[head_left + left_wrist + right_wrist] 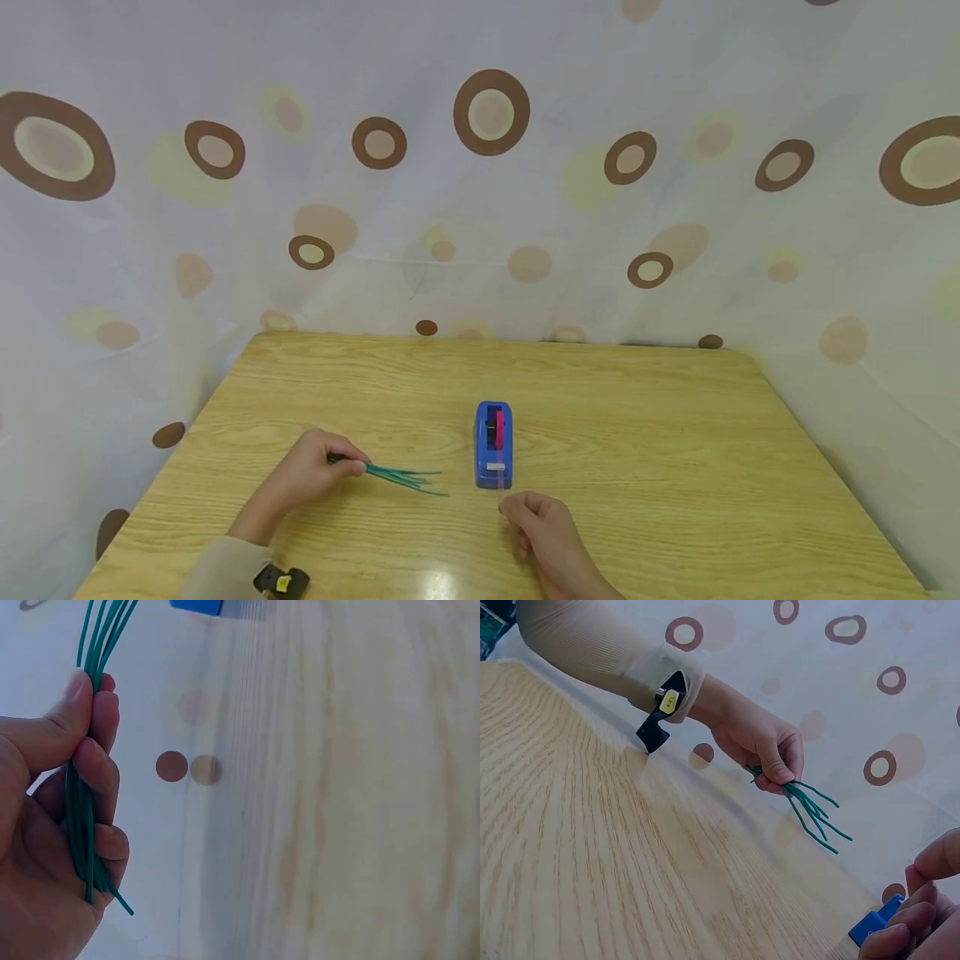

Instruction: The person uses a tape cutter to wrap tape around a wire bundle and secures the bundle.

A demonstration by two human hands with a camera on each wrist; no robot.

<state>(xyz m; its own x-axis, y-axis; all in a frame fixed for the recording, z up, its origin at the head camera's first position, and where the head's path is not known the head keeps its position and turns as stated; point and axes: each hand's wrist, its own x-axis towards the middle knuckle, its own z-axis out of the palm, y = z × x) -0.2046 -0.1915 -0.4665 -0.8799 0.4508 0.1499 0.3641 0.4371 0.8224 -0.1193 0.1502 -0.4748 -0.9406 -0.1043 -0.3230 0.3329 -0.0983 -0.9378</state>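
My left thumb and curled fingers are clamped on a bundle of green wires (405,477); the strands run across the palm of my left hand (318,468), with short ends poking out by the little finger. Past the thumb the long ends fan apart, pointing rightward toward the dispenser without touching it. On my right hand (551,537), thumb and forefinger come together on the end of a see-through strip of tape (501,495); the other fingers are bent in beneath.

That strip runs away from my fingertips to the blue tape dispenser (483,468), which stands upright on the table between my hands, a little farther off, its front end toward me. A pink-red roll core (499,428) sits in its top.

Around my left wrist area is a beige sleeve (225,571), with a black strap (272,578) bearing a yellow patch. Beneath everything lies the wood-grain table (660,433), and beyond its edges hangs a pale sheet (540,200) printed with brown rings and pale spots.
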